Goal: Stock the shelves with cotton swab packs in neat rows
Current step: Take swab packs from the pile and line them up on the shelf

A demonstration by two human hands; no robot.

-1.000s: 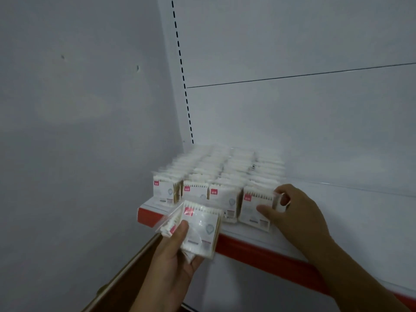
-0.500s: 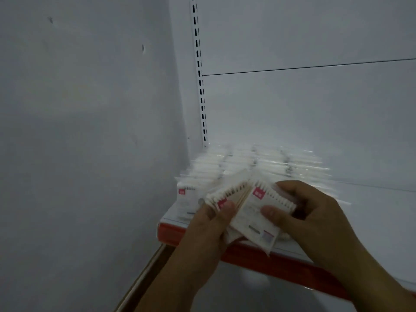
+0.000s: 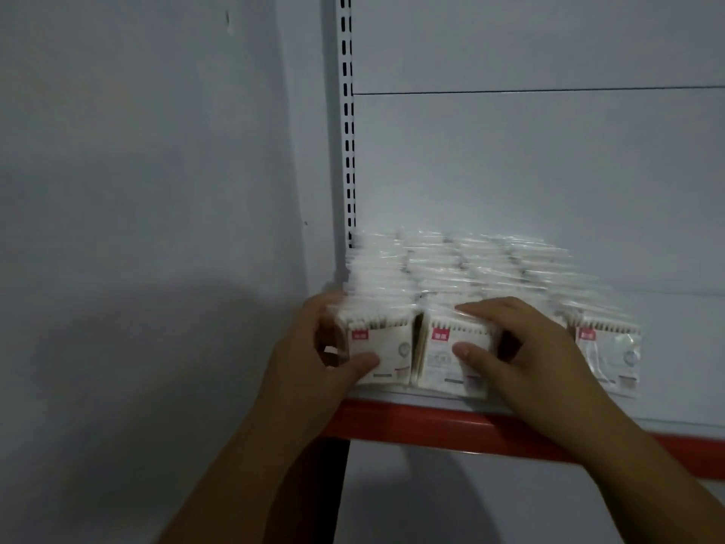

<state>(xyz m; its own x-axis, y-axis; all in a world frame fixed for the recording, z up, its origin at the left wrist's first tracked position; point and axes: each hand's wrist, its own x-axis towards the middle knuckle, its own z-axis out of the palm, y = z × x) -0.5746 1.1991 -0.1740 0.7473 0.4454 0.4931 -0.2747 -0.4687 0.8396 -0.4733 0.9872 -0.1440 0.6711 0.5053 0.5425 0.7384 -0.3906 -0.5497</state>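
Cotton swab packs (image 3: 451, 265) fill the shelf (image 3: 684, 347) in rows, front edge to rear panel (image 3: 529, 170). Left hand (image 3: 306, 363) holds the leftmost front pack (image 3: 386, 347), right hand (image 3: 525, 347) the neighbouring pack (image 3: 441, 359).

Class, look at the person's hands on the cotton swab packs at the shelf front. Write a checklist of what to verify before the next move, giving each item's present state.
1. Left hand holds the left front pack firmly, thumb on its face: ok.
2. Right hand holds the second front pack, fingers over its top: ok.
3. Both labels face outward: ok.
4. The two held packs sit flush side by side: not ok, a dark gap shows between them.
5. Third row's front pack in line: cannot tell, hidden behind the right hand.
6. Far-right front pack stands near the shelf edge, label out: ok.
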